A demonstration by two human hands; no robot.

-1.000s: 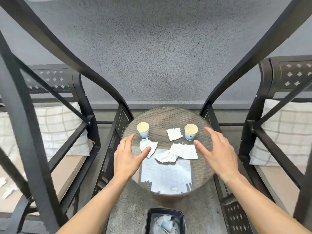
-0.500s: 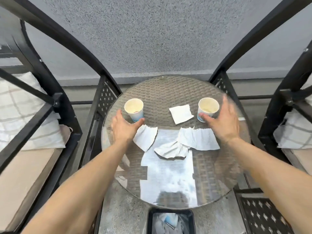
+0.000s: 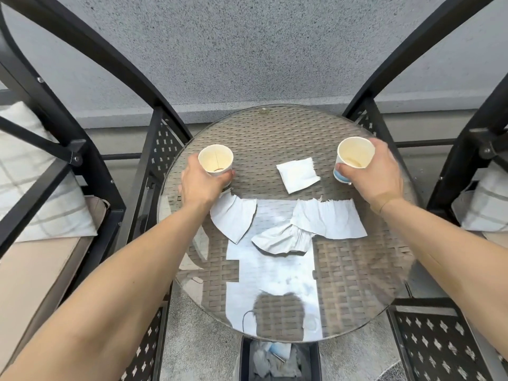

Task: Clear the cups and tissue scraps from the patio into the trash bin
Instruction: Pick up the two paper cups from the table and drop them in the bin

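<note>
Two paper cups stand on a round glass-topped wicker table (image 3: 357, 284). My left hand (image 3: 199, 185) wraps around the left cup (image 3: 215, 160), and my right hand (image 3: 376, 177) grips the right cup (image 3: 355, 155), which tilts slightly. Between the cups lies a small square tissue (image 3: 297, 174). Nearer me lie three torn tissue scraps: a left scrap (image 3: 233, 218), a crumpled middle scrap (image 3: 283, 239) and a wide right scrap (image 3: 330, 221). The black trash bin (image 3: 244, 361) sits on the floor below the table's near edge, holding crumpled paper.
Black metal chairs flank the table: a left chair frame (image 3: 90, 160) with a plaid cushion (image 3: 33, 182), and a right chair frame (image 3: 461, 160) with a cushion (image 3: 483, 210). A grey textured wall (image 3: 247, 50) rises behind the table.
Both hands reached forward and closed around the cups, left on the left cup, right on the right. The view moved closer to the table and tilted down.
</note>
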